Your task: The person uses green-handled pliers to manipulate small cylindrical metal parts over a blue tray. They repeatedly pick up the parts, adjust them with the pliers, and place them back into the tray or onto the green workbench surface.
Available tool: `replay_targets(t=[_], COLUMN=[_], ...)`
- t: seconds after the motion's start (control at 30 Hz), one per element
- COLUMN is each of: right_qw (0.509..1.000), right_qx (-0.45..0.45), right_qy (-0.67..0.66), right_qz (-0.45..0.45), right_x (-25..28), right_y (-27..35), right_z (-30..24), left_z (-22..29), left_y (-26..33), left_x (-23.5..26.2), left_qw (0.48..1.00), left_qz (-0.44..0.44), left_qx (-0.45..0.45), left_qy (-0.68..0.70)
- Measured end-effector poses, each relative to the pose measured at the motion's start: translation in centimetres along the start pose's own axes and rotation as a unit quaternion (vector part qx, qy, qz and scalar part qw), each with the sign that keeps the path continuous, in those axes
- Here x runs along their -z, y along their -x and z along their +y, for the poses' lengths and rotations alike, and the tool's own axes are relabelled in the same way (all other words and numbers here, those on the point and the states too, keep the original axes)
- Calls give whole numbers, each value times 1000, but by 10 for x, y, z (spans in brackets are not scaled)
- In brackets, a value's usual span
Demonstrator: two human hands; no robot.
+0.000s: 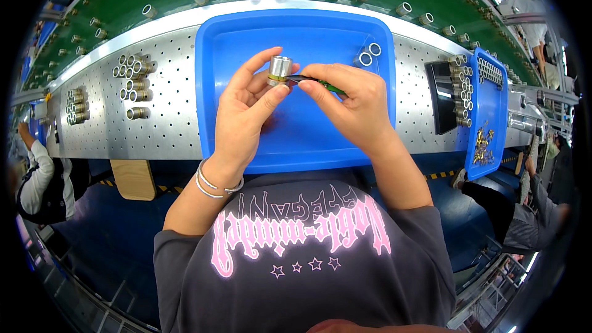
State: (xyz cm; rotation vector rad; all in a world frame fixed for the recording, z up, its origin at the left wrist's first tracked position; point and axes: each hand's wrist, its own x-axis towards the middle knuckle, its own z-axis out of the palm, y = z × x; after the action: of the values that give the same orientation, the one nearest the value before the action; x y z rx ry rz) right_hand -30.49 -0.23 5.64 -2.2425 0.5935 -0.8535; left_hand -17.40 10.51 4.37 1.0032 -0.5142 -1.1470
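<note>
Where the perforated surface (166,117) carries stacked metal sleeves (134,77) at left, left hand (243,108) pinches a metal cylinder (280,69) over the blue tray (296,142); right hand (351,102) grips green-handled tweezers (314,81) touching it; narrow blue bin (487,111) far right.

Single head-worn fisheye view, looking steeply down from close above the surface (111,129). It faces forward over the blue tray (296,142). Edges bend toward the rim.
</note>
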Motion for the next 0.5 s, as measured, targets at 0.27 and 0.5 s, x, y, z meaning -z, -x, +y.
replay_targets(t=[0.27,0.5], right_qw=[1000,1000], right_qx=[2,-9], right_qy=[-1,4], right_qz=[5,-10], right_x=[1,4], right_y=[0,-1], right_z=[3,4], left_z=[0,0], left_y=[-2,-3], left_x=[-3,-3], left_qw=[1000,1000], left_qz=[1,-2], left_qx=[4,4], left_qy=[-1,2])
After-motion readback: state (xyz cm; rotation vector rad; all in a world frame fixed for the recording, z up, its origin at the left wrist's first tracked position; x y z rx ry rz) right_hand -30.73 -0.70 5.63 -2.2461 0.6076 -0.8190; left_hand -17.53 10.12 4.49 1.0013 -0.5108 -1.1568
